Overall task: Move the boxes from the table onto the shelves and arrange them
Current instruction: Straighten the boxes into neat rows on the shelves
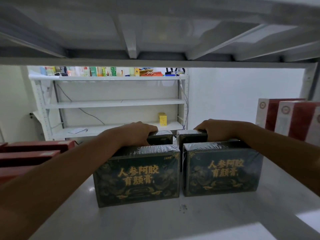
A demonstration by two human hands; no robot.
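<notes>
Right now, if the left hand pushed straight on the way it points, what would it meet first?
Probably nothing close: the left hand grips the rear left dark box, and behind it the shelf looks open-backed, with only the far white rack beyond. Depth is unclear.

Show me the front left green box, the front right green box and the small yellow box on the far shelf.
front left green box (138, 177): head view, printed front face
front right green box (223, 170): head view, printed front face
small yellow box (162, 119): head view, its front side
</notes>
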